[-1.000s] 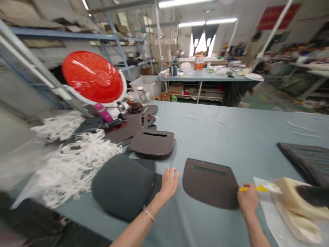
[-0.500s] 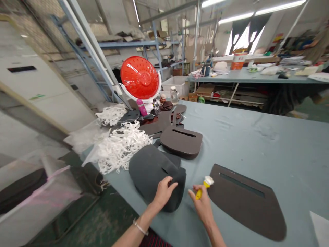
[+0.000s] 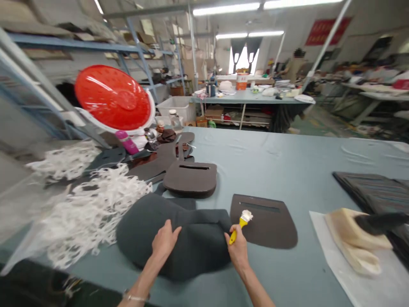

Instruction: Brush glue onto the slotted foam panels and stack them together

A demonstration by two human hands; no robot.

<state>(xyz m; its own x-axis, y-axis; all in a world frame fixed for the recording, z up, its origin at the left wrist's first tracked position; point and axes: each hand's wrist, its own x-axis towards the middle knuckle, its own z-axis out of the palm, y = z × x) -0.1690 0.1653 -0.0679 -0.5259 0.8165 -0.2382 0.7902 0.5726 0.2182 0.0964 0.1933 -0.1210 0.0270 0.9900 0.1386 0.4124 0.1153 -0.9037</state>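
At the left of the bench (image 3: 271, 160) sprawls a tangle of white strips (image 3: 108, 204), and just beside it lies a heap of dark grey pieces (image 3: 137, 230). The left hand (image 3: 163, 244) rests on this material, thumb spread from the fingers; whether the fingertips pinch an edge I cannot tell. From there a dark grey sheet (image 3: 201, 247) runs across to the right hand, and behind it sits a slotted brown stack (image 3: 190, 181). The right hand (image 3: 238, 251) is closed round a yellow-handled brush (image 3: 234, 233), its thumb at the sheet's right edge. The handling of the sheet looks partway along: it is raised and bent between the hands, not laid flat, and the brown panel (image 3: 271, 230) just right of it is uncovered over most of its face, with no clear white coat visible. The sheet looks matt, soft and floppy, folding along its top and sagging towards the near edge; the brush tip is loaded with white. Farther right, a cream block (image 3: 343, 226) stands on white paper (image 3: 332, 260), near a pile of dark panels (image 3: 373, 187).
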